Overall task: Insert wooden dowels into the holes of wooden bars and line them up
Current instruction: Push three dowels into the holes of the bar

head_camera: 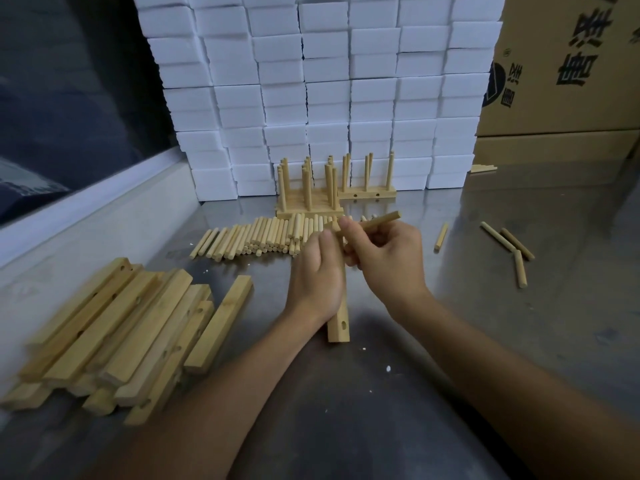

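My left hand [317,275] grips a wooden bar [338,323] that points toward me, one hole showing near its lower end. My right hand [384,258] pinches a wooden dowel [377,221] tilted up to the right, its lower end at the bar's top near my left fingers. Behind the hands lies a row of loose dowels [256,235]. Finished bars with upright dowels [308,192] stand at the back, another finished bar [367,187] beside them. A pile of empty bars [114,337] lies at the left.
A few stray dowels [512,247] and one more dowel [441,236] lie on the metal table [519,323] at the right. A wall of white boxes [311,81] rises behind. Brown cartons [561,64] stand at the back right.
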A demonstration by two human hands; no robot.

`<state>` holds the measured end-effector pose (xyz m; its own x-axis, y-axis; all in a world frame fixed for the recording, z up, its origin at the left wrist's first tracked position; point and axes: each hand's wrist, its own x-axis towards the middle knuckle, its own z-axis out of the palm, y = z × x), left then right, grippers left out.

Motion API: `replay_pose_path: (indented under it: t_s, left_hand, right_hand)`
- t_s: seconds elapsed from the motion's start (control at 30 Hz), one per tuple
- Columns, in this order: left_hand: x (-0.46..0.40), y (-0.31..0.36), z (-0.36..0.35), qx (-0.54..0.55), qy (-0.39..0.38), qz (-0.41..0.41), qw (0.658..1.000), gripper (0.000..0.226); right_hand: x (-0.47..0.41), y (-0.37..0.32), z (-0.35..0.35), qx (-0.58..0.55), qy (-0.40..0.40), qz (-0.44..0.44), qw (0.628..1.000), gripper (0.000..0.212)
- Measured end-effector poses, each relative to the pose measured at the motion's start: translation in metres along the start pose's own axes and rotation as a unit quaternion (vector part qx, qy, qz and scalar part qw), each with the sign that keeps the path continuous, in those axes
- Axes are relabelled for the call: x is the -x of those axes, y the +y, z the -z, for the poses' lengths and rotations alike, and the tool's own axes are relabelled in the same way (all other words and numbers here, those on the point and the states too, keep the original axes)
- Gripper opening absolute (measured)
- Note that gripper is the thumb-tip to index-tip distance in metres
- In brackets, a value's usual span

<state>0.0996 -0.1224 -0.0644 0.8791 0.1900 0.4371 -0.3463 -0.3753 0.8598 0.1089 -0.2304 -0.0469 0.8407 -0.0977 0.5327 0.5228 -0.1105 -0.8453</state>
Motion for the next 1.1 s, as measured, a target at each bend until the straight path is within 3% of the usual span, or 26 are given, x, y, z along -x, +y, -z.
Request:
replay_pose_path:
  t_s: [0.07,0.17,0.37,0.47,0.67,0.8,1.0,1.1]
  left_hand:
    - [0.0,0.001,-0.001,0.02,0.003,0.0,1.0,0.042]
    - [-0.003,0.0,0.001,0.088,-0.08,0.054,0.991,0.041]
    - [-0.01,0.0,0.007,0.18,-0.15,0.145,0.961,0.038]
    - [-0.009,-0.001,0.005,0.172,-0.146,0.143,0.964,0.039]
    - [-0.006,-0.004,0.004,0.186,-0.133,0.13,0.965,0.042]
    - [-0.008,-0.003,0.005,0.218,-0.134,0.141,0.956,0.038]
    - [-0.013,0.002,0.009,0.306,-0.081,0.223,0.922,0.039]
    - [-0.016,0.003,0.016,0.312,-0.058,0.249,0.915,0.042]
  right_hand:
    - [0.0,-0.002,0.001,-0.016,-0.01,-0.004,1.0,0.026]
    - [0.002,0.003,0.006,0.048,-0.041,0.017,0.998,0.01]
    - [-0.001,0.009,0.012,0.118,-0.082,0.037,0.989,0.012]
    - [0.0,0.01,0.012,0.107,-0.073,0.031,0.991,0.003]
    - [0.003,0.011,0.005,0.079,-0.025,0.02,0.996,0.014]
    - [0.006,0.013,0.003,0.094,-0.023,0.045,0.994,0.003]
    - [0.006,0.022,0.01,0.205,-0.097,0.101,0.969,0.02]
    - [-0.002,0.026,0.023,0.302,-0.106,0.094,0.943,0.016]
